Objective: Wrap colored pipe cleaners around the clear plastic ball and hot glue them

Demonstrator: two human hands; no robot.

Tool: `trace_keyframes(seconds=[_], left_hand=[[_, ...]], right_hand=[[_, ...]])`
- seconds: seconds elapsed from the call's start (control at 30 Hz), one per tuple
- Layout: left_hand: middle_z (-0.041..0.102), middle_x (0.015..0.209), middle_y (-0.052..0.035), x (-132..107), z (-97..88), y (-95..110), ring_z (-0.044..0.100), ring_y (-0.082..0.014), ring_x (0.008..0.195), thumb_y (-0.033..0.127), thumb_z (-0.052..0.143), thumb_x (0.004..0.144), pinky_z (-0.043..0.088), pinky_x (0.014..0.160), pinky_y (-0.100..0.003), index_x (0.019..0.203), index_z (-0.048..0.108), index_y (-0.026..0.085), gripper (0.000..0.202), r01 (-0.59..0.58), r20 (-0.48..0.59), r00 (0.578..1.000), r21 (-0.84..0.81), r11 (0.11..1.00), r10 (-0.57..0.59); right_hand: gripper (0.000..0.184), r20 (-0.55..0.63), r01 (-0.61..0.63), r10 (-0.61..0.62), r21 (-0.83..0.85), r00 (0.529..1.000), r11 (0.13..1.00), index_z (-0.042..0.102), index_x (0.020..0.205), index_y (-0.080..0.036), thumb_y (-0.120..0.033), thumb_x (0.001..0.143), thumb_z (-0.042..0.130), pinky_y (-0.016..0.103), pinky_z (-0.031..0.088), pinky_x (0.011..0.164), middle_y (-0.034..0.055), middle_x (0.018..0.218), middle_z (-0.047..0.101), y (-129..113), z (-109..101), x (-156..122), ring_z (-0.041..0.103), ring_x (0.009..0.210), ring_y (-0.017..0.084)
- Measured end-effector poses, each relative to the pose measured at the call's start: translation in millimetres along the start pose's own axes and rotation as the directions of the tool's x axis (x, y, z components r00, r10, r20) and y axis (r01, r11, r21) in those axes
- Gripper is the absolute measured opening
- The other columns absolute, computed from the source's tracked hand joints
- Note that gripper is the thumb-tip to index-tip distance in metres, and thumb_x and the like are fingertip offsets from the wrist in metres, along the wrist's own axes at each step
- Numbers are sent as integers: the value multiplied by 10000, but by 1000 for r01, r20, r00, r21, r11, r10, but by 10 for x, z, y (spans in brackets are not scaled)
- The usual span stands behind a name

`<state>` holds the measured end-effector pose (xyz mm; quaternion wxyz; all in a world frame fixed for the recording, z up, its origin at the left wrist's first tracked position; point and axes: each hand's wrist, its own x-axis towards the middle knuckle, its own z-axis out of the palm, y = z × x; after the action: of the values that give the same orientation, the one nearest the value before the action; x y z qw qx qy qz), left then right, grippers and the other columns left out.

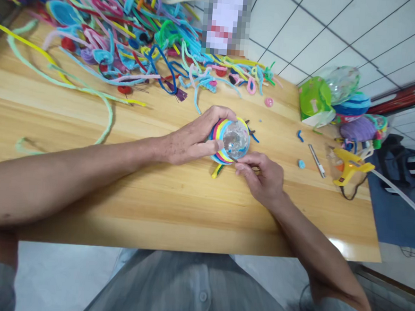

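Note:
A clear plastic ball (235, 139) wrapped in bands of coloured pipe cleaner (219, 129) sits at the middle of the wooden table (155, 194). My left hand (194, 138) is curled round its left side, fingers closed on it. My right hand (263, 174) is just below and right of the ball, its fingertips pinched together against the lower edge of the wrapping. A yellow and green pipe cleaner end (217, 170) sticks out under the ball.
A big heap of coloured pipe cleaners (131, 31) covers the table's far left. At the right lie a yellow glue gun (349, 166), a small knife (316, 160), a green bag (314, 101), another clear ball (342, 82) and wrapped balls (359, 123).

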<state>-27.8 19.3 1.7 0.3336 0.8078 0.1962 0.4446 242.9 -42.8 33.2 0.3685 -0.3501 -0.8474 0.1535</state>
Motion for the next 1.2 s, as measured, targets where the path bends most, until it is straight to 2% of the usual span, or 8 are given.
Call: trace_keyframes(seconds=[0.2, 0.33, 0.57, 0.83, 1.07, 1.2], left_hand=[[581, 1537, -193, 10, -22, 30, 594, -333, 1449, 652, 565, 1081, 502, 1274, -537, 1556, 471, 209, 656, 8, 31, 999, 12, 1000, -8], [589, 1551, -181, 9, -18, 37, 591, -345, 1455, 685, 577, 1062, 488, 1289, -548, 1544, 489, 225, 672, 34, 20, 999, -17, 999, -34], [594, 1544, -179, 10, -10, 35, 585, -354, 1459, 685, 586, 1053, 483, 1289, -565, 1537, 493, 242, 663, 41, 18, 999, -20, 999, -41], [611, 1537, -175, 9, 3, 22, 594, -347, 1450, 741, 601, 1028, 492, 1294, -560, 1525, 512, 250, 705, 47, -4, 999, -38, 998, -47], [588, 1562, -171, 4, -15, 42, 578, -345, 1477, 696, 585, 1055, 492, 1300, -565, 1552, 488, 260, 668, 50, 18, 999, -19, 999, -50], [577, 1576, -171, 0, -13, 37, 578, -351, 1480, 690, 585, 1054, 487, 1302, -566, 1557, 483, 257, 672, 57, 17, 998, -31, 998, -56]], right_hand=[[92, -30, 13, -11, 55, 999, 998, 745, 1086, -316, -257, 1025, 779, 228, 609, 650, -47, 893, 853, -17, 2, 7, 802, 720, 129], [61, -34, -27, 28, 37, 999, 999, 756, 1065, -309, -270, 1024, 780, 230, 599, 611, -47, 888, 849, -13, 6, 6, 769, 649, 119], [51, -28, 8, -8, 15, 1000, 1000, 754, 1057, -309, -274, 1027, 775, 233, 619, 649, -44, 883, 858, -18, -9, 23, 801, 709, 131], [18, -2, -25, 25, -1, 1000, 1000, 758, 1028, -298, -311, 1041, 761, 245, 612, 658, -36, 865, 851, -23, -10, 22, 784, 690, 132], [31, -64, -31, 31, 5, 997, 1000, 751, 1031, -294, -274, 1031, 775, 222, 578, 628, -51, 835, 829, -41, 46, 16, 762, 668, 116], [46, -74, -56, 54, -19, 996, 998, 747, 1014, -286, -317, 1048, 755, 230, 581, 622, -50, 816, 821, -60, 65, 17, 736, 624, 111]])
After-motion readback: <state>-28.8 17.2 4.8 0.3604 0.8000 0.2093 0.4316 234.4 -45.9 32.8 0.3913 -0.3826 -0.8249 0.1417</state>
